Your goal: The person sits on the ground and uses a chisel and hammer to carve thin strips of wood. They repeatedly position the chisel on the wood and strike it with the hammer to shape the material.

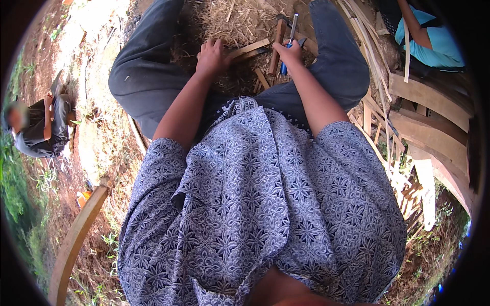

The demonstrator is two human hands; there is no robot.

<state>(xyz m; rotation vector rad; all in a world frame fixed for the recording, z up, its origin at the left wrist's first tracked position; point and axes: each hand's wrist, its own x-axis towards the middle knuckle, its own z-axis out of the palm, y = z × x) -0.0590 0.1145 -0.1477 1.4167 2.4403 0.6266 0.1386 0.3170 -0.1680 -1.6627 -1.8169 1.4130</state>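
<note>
In my right hand [290, 52] is a chisel [284, 68] with a blue handle, its metal blade pointing away from me. The fingers are closed round the handle. My left hand [210, 57] is at the near end of a pale wooden strip [251, 49], with its fingers bent round that end; the fingertips are hidden. Between my legs, just left of the chisel, lies a hammer [276, 48] with a wooden handle and a dark head. A dark blade [301, 42] shows beside my right hand, partly covered.
Wood shavings [229, 20] cover the ground between my legs. Long thin strips [370, 48] and curved boards [429, 97] are piled on my right, near a person in turquoise [444, 46]. Another person [43, 122] sits at the far left. A curved beam [76, 239] stands at the lower left.
</note>
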